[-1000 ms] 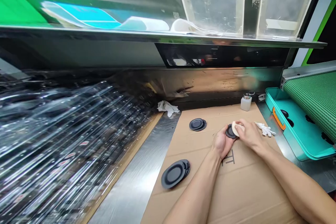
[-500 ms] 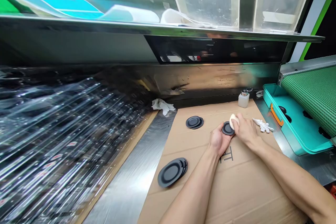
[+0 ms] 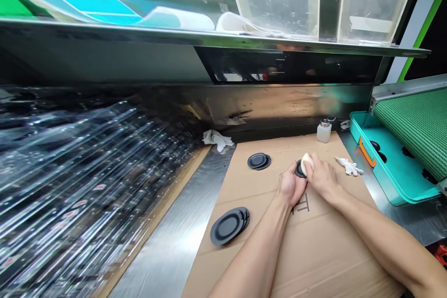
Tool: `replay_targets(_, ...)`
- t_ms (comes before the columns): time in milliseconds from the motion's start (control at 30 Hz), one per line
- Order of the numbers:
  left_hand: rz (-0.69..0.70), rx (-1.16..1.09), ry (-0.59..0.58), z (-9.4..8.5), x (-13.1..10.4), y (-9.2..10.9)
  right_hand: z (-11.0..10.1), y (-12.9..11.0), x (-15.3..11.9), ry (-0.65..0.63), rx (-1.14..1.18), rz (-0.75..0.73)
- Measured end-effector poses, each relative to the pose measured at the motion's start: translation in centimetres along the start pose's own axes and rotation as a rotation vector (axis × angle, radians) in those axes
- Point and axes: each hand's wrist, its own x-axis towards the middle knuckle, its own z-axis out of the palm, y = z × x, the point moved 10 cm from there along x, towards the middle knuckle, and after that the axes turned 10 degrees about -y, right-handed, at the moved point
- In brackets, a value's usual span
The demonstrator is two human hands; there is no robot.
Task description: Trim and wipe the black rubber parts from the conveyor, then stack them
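Note:
My left hand [image 3: 290, 186] holds a small black disc [image 3: 299, 169] above the cardboard sheet [image 3: 314, 247]. In my right hand [image 3: 321, 177] is a cream-coloured pad [image 3: 306, 164], pressed on the disc and hiding part of it. Two overlapping black discs [image 3: 257, 161] lie on the cardboard to the left of my hands. Nearer to me, a fanned stack of larger black discs [image 3: 226, 227] rests by the cardboard's left edge. Beyond my right hand stands a small bottle [image 3: 324, 131] with a metal cap.
White gloves lie at the right [image 3: 349, 166] and at the back left [image 3: 218, 140]. A teal tray [image 3: 401, 181] with black pieces sits beside a green conveyor belt [image 3: 419, 121]. Clear plastic trays [image 3: 77, 186] fill the left. A metal shelf [image 3: 244, 42] spans above.
My right hand has moved slightly left with the cream pad, which now covers more of the small disc. My left hand has barely moved.

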Motion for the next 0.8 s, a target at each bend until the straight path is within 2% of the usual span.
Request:
replay_targets(67,-0.011,-0.003,0.014,-0.2,0.0,-0.1,-0.1,0.0,0.0,0.006,-0.001,-0.049)
replay_targets(200,-0.002,0.014,0.028,-0.4,0.0,0.1,-0.1,0.7,0.0,0.016,0.008,-0.024)
replay_targets(300,-0.029,0.025,0.008,-0.4,0.2,-0.1,0.3,0.0,0.0,-0.008,0.016,-0.108)
replay_targets(433,-0.003,0.039,0.028,-0.7,0.2,0.3,0.0,0.7,0.0,0.037,0.009,-0.047)
replay_targets(567,-0.045,0.04,0.002,-0.5,0.3,-0.2,0.1,0.8,0.2,0.016,0.02,-0.113)
replay_targets(700,-0.025,0.067,0.016,-0.6,0.4,0.0,-1.7,4.3,1.3,0.125,0.137,0.017)
replay_targets(800,-0.025,0.057,0.016,-0.6,0.6,0.1,-3.0,5.8,1.6,0.192,0.306,-0.015)
